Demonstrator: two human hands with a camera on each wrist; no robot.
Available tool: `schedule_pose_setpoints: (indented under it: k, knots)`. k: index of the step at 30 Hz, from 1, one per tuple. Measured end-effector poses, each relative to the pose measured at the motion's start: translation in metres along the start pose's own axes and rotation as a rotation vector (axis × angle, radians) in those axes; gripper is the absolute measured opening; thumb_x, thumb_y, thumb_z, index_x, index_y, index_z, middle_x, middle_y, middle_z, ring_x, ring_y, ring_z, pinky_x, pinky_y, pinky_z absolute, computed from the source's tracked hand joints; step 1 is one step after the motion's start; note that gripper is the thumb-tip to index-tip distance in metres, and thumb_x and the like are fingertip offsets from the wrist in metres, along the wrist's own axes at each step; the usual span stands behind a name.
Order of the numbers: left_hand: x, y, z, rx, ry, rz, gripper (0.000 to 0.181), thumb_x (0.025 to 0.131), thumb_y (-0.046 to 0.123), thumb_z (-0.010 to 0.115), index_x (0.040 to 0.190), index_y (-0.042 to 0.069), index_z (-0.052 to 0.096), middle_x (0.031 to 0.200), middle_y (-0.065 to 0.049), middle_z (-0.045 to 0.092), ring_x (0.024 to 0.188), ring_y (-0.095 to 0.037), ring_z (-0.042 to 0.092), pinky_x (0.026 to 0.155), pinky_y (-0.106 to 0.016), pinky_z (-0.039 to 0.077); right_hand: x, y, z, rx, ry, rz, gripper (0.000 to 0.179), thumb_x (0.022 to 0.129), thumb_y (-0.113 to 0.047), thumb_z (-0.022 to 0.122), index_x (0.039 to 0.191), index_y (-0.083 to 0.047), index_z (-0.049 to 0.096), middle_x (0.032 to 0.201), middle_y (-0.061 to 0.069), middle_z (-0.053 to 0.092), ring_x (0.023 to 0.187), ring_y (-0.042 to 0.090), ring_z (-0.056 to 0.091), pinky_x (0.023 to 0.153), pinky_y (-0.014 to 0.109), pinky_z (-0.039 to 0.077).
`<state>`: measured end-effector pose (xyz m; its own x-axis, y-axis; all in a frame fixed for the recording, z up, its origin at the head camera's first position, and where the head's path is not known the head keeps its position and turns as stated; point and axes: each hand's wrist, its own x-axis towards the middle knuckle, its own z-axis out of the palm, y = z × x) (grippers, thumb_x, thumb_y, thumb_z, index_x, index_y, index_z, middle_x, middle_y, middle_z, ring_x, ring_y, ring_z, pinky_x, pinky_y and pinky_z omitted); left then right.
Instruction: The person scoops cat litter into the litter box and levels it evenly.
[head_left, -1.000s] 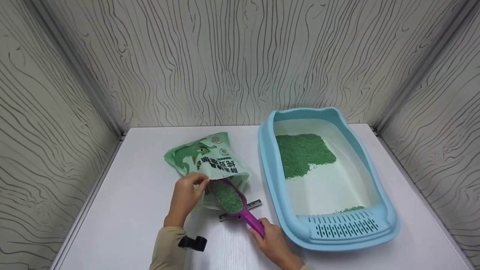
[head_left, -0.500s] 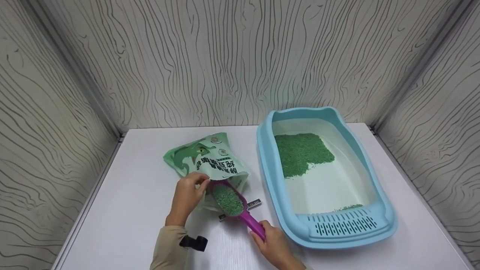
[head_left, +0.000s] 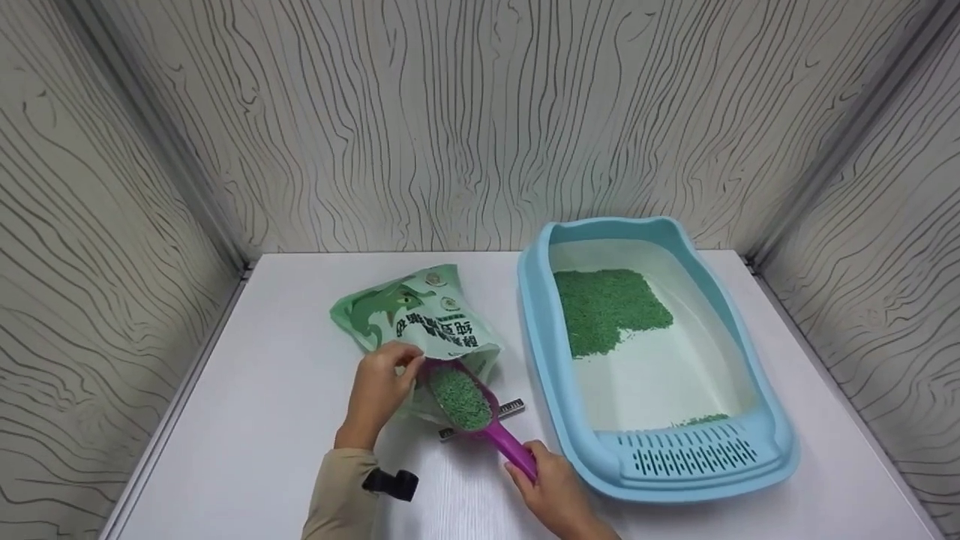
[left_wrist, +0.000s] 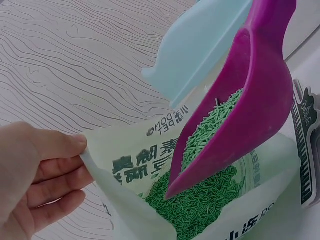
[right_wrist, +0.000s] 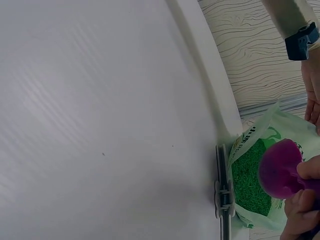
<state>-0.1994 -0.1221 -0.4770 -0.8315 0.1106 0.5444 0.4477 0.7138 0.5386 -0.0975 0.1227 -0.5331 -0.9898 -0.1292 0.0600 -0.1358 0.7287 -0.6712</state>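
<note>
My left hand (head_left: 384, 384) pinches the rim of an open green and white bag (head_left: 427, 311) between thumb and fingers. Green pellet litter (left_wrist: 200, 207) shows inside the bag in the left wrist view. With my right hand (head_left: 551, 487) I grip the handle of a purple scoop (head_left: 514, 448). The scoop bowl, heaped with green pellets (head_left: 459, 397), is at the bag's mouth, its tip over the litter within. In the right wrist view, fingers and thumb curl round the scoop handle (right_wrist: 312, 186).
A light blue litter tray (head_left: 536, 330) stands on the right, with a patch of green pellets (head_left: 611, 307) at its far left and a few near its slotted step. A dark-and-white toothed strip (head_left: 511, 407) lies under the scoop. Wood-patterned walls (head_left: 480, 127) enclose the white table (head_left: 277, 360).
Both hands keep their holds, and the pellets stay in the scoop. The whole head view shifts slightly; the scoop and right hand sit a little further right and lower.
</note>
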Motion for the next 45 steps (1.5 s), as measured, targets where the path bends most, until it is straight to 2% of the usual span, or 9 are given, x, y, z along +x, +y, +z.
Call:
schedule_pose_setpoints:
  k: [13, 20, 33, 41, 45]
  knots:
    - [0.001, 0.003, -0.003, 0.041, 0.02, 0.012, 0.008, 0.086, 0.01, 0.071, 0.082, 0.003, 0.071, 0.08, -0.005, 0.072, 0.07, -0.014, 0.067, 0.065, -0.028, 0.057, -0.003, -0.005, -0.009, 0.023, 0.048, -0.037, 0.028, 0.088, -0.026, 0.069, 0.099, -0.001, 0.061, 0.068, 0.001, 0.058, 0.056, -0.002, 0.04, 0.048, 0.015, 0.036]
    - [0.0, 0.001, -0.003, 0.03, 0.024, 0.01, 0.008, 0.085, 0.009, 0.072, 0.081, 0.003, 0.07, 0.079, -0.006, 0.071, 0.07, -0.014, 0.067, 0.064, -0.027, 0.057, -0.006, -0.004, -0.019, 0.024, 0.065, -0.082, 0.025, 0.087, -0.023, 0.07, 0.098, -0.002, 0.061, 0.067, 0.001, 0.06, 0.055, -0.003, 0.041, 0.047, 0.014, 0.037]
    - [-0.001, 0.002, -0.001, 0.04, 0.021, 0.008, 0.009, 0.086, 0.01, 0.071, 0.083, 0.002, 0.071, 0.079, -0.007, 0.071, 0.07, -0.015, 0.067, 0.066, -0.029, 0.058, -0.015, -0.007, -0.046, 0.034, -0.049, -0.045, 0.031, 0.09, -0.029, 0.068, 0.101, -0.002, 0.06, 0.066, -0.001, 0.055, 0.056, -0.002, 0.04, 0.05, 0.014, 0.036]
    - [-0.002, 0.0, -0.001, 0.029, 0.015, -0.005, 0.005, 0.086, 0.008, 0.071, 0.085, 0.003, 0.072, 0.082, -0.007, 0.073, 0.072, -0.016, 0.068, 0.067, -0.03, 0.058, -0.019, -0.009, -0.059, 0.038, 0.012, -0.115, 0.028, 0.087, -0.023, 0.071, 0.1, 0.0, 0.062, 0.064, -0.003, 0.053, 0.056, -0.004, 0.038, 0.049, 0.013, 0.036]
    - [-0.002, -0.001, -0.001, 0.026, 0.015, -0.011, 0.007, 0.087, 0.01, 0.07, 0.085, 0.003, 0.072, 0.082, -0.007, 0.072, 0.072, -0.016, 0.068, 0.068, -0.03, 0.058, -0.02, -0.01, -0.065, 0.061, -0.012, -0.095, 0.03, 0.087, -0.023, 0.07, 0.102, 0.001, 0.061, 0.065, -0.003, 0.052, 0.055, -0.005, 0.038, 0.049, 0.012, 0.036]
